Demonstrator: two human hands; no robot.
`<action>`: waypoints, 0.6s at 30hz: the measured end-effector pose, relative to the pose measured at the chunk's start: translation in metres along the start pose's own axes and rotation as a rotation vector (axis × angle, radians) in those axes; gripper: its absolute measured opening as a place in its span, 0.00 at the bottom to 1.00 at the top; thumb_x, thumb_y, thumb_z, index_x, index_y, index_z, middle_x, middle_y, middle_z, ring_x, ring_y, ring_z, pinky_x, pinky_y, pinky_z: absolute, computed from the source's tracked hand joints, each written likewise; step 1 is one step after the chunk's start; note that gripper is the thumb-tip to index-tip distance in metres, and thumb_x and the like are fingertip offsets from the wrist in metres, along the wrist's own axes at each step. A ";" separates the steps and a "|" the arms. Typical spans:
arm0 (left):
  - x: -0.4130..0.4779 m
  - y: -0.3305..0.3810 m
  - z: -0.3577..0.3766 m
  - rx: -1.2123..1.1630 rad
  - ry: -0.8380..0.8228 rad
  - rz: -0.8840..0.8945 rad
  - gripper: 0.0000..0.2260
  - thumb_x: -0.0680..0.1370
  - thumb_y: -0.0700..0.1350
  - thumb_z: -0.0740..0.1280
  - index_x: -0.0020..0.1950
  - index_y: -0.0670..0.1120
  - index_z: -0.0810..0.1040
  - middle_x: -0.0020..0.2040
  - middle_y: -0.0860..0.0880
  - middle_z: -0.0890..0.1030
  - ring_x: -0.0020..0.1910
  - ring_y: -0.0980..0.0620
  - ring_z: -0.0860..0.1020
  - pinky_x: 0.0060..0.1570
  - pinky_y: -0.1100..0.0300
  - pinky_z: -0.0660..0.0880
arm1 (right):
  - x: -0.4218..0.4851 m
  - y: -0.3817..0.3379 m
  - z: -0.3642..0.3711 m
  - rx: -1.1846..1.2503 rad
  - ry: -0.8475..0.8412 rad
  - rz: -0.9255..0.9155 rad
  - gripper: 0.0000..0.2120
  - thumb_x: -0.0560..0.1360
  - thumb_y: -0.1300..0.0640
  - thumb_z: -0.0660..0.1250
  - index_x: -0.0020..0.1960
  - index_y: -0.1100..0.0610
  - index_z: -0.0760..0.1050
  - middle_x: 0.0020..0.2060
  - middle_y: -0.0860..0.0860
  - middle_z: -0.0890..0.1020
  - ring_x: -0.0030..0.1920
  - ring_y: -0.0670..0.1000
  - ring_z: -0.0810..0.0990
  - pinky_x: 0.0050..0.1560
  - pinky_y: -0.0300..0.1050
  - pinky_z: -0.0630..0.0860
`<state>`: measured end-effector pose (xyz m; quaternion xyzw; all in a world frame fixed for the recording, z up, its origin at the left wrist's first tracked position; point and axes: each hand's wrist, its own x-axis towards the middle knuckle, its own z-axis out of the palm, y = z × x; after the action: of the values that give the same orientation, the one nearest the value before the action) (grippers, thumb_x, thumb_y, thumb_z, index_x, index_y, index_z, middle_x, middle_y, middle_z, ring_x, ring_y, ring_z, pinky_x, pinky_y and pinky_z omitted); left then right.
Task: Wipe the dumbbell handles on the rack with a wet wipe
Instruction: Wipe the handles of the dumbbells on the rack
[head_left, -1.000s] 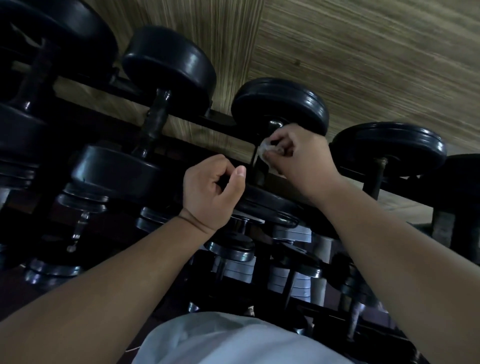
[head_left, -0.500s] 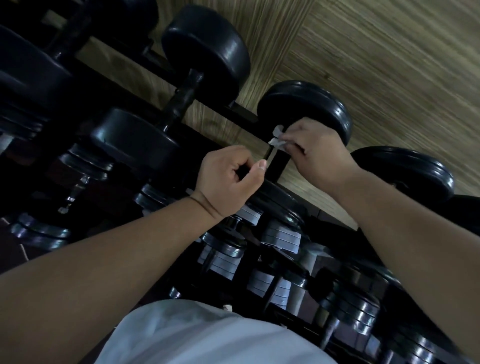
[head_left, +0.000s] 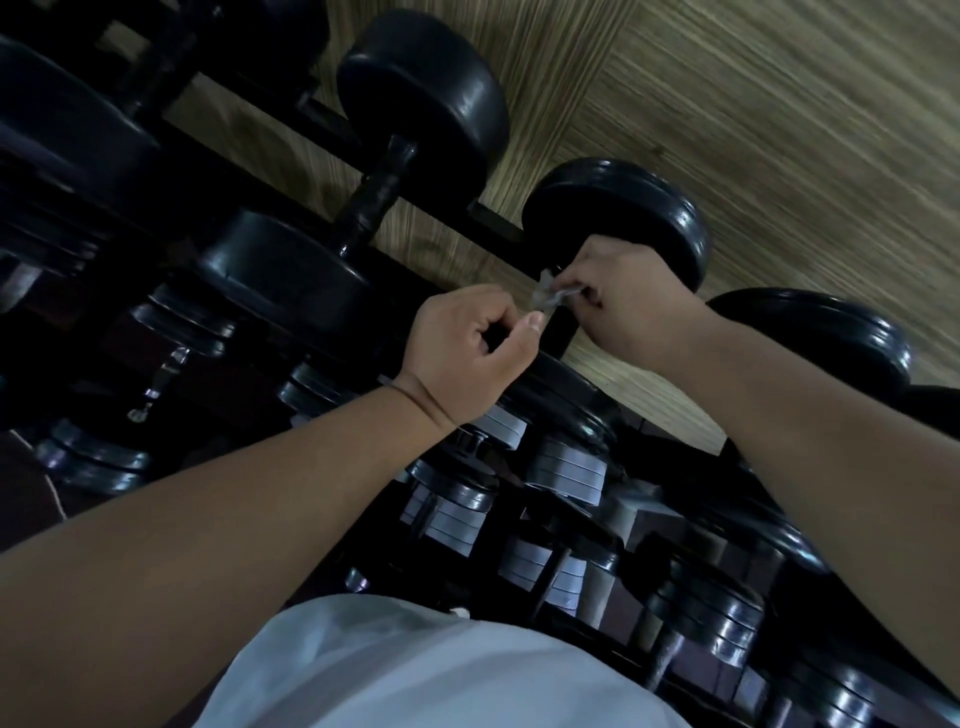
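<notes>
White wipe (head_left: 554, 295) in right hand (head_left: 631, 304)

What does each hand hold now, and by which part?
The right hand pinches the wet wipe by one end, beside the dumbbell handle. The left hand is curled and holds nothing that shows.

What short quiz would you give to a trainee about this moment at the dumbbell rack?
1. Which hand pinches the wet wipe? A) only the left hand B) the right hand C) none; it lies on the floor
2. True or false: the rack holds more than one tier of dumbbells.
3. Fill in: the heads of the top-tier dumbbells are ___ in colour.
Key: 1 B; 2 true; 3 black.
</notes>
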<state>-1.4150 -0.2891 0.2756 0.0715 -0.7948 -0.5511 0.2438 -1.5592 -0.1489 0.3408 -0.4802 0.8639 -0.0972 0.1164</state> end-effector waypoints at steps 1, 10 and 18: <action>0.000 0.000 0.000 0.000 -0.001 -0.003 0.16 0.81 0.51 0.65 0.33 0.50 0.71 0.30 0.53 0.72 0.28 0.50 0.72 0.29 0.52 0.71 | -0.004 -0.004 0.002 -0.008 -0.031 -0.027 0.11 0.77 0.64 0.69 0.56 0.56 0.84 0.50 0.52 0.80 0.48 0.47 0.76 0.50 0.43 0.75; 0.000 0.000 -0.001 -0.002 -0.017 -0.003 0.17 0.81 0.51 0.64 0.33 0.49 0.70 0.30 0.54 0.71 0.29 0.54 0.71 0.30 0.59 0.68 | -0.001 0.000 -0.007 -0.052 0.016 0.037 0.11 0.79 0.62 0.67 0.58 0.56 0.84 0.53 0.52 0.81 0.53 0.52 0.80 0.52 0.38 0.70; -0.001 -0.001 0.001 -0.032 -0.003 0.027 0.15 0.81 0.49 0.64 0.35 0.53 0.69 0.31 0.60 0.69 0.30 0.60 0.69 0.32 0.62 0.67 | -0.035 -0.020 0.023 0.284 0.183 0.203 0.09 0.72 0.67 0.74 0.49 0.57 0.86 0.44 0.51 0.82 0.43 0.49 0.81 0.46 0.35 0.75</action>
<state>-1.4147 -0.2887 0.2748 0.0562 -0.7870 -0.5607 0.2512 -1.5180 -0.1309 0.3284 -0.3586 0.8925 -0.2491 0.1134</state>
